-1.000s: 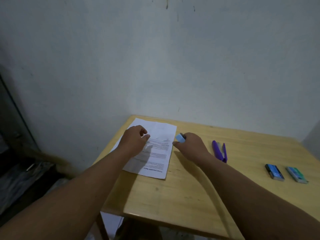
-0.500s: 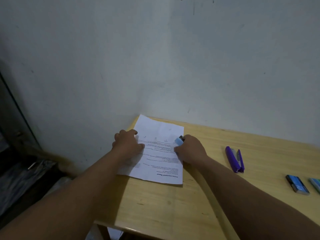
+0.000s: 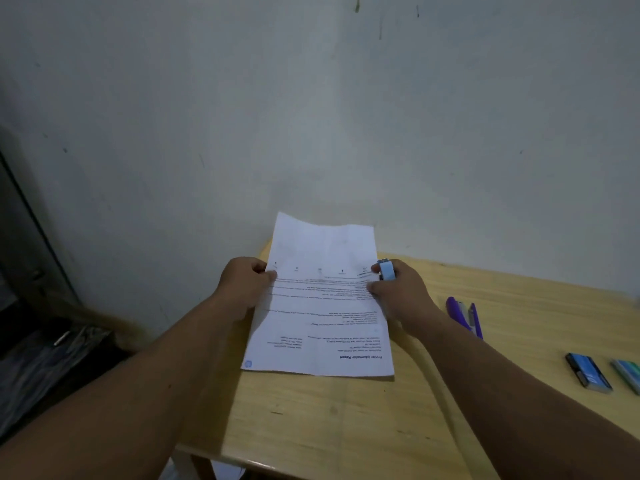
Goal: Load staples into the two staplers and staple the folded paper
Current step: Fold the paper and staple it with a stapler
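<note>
Both hands lift the printed paper (image 3: 322,299) off the bench (image 3: 311,420).
Left hand (image 3: 242,289) grips its left edge; right hand (image 3: 401,292) pinches the right edge with a light-blue stapler (image 3: 386,270).

Printed paper (image 3: 322,306) lifted, purple stapler (image 3: 464,317) open on table

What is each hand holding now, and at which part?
Left hand grips the paper at its left edge. Right hand grips the right edge and also holds a light blue stapler in its fingers.

Matt printed paper (image 3: 322,306) on smooth pale wood table (image 3: 311,420)
</note>
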